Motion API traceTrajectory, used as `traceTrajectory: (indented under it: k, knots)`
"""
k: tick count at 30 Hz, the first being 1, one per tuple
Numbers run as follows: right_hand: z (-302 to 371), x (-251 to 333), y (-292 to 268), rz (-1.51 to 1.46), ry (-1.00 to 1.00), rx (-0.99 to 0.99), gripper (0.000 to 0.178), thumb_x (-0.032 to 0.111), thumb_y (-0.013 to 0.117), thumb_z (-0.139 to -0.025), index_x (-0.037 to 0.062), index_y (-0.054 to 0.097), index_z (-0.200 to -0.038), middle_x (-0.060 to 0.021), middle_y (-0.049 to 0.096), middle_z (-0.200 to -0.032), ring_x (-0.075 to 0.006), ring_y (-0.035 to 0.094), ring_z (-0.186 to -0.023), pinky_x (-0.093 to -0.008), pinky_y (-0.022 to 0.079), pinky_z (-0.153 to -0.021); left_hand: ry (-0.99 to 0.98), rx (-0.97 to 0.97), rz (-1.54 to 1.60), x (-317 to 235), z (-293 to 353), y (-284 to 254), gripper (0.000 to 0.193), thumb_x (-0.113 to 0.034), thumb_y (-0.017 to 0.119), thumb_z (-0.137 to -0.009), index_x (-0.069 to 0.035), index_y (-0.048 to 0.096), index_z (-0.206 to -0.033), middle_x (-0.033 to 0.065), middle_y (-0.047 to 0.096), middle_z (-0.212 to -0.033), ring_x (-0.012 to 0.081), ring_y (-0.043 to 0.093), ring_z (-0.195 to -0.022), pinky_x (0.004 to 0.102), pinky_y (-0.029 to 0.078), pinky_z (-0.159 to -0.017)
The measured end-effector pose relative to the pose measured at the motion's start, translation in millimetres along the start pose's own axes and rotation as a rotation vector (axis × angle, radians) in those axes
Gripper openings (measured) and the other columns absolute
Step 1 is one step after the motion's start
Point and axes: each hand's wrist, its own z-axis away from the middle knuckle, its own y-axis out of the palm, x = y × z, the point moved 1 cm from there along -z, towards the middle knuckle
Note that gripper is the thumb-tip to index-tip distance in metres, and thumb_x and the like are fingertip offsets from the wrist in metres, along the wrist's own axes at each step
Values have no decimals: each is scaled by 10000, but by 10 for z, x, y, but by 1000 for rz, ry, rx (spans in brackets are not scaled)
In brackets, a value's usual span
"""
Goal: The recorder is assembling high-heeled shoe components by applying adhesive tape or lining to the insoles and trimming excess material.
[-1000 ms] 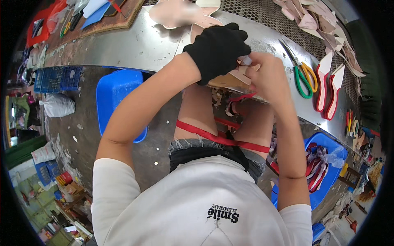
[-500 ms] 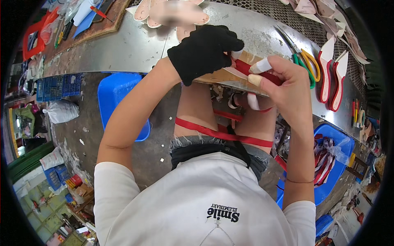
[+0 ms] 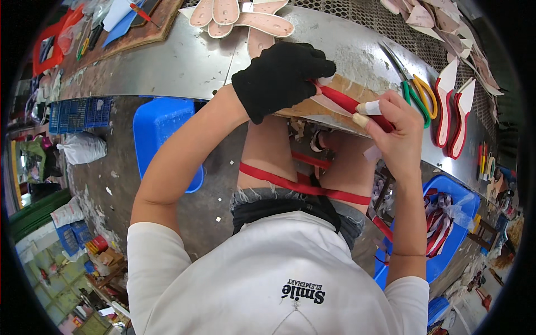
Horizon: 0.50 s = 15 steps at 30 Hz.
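Observation:
In a black glove, my left hand [image 3: 283, 78] is closed at the near edge of the metal bench. It pinches one end of a red strip [image 3: 341, 100] that lies along a pale, thin piece mostly hidden by my fingers. My bare right hand [image 3: 403, 129], its thumb and forefinger wrapped in tape, grips the strip farther right and holds it taut. Beneath the strip is a brown cardboard-like patch [image 3: 353, 84]. To the right lie two red-edged insoles [image 3: 443, 106], beside scissors [image 3: 416, 92] with green and yellow handles. Several plain pink insoles [image 3: 265, 23] are spread beyond my left hand.
More red ribbon [image 3: 279, 178] crosses my thighs. One blue tub [image 3: 162, 125] stands under the bench at left; another blue tub [image 3: 460, 234], with red and white strips, is at right. Pale cut pieces [image 3: 430, 19] lie on the mesh at far right.
My right hand has moved slightly right and down, and more of the red strip shows between my hands. The white curl hanging below them has shifted mostly out of sight.

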Motion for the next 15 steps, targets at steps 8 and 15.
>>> traceTrajectory:
  k: [8, 15]
  knots:
    - [23, -138, 43, 51, -43, 0, 156, 7, 735, -705, 17, 659, -842, -51, 534, -757, -167, 545, -606, -263, 434, -553, 69, -16, -101, -46, 11, -62, 191, -104, 678, -681, -107, 629, -865, 62, 573, -783, 264, 606, -784, 379, 493, -637]
    - [-39, -262, -8, 45, -148, 27, 170, -48, 706, -668, 4, 641, -817, -55, 537, -802, -161, 580, -625, -270, 457, -550, 133, -25, -277, -37, 56, 23, 74, -150, 671, -688, -124, 628, -742, 19, 564, -795, 214, 604, -824, 351, 522, -656]
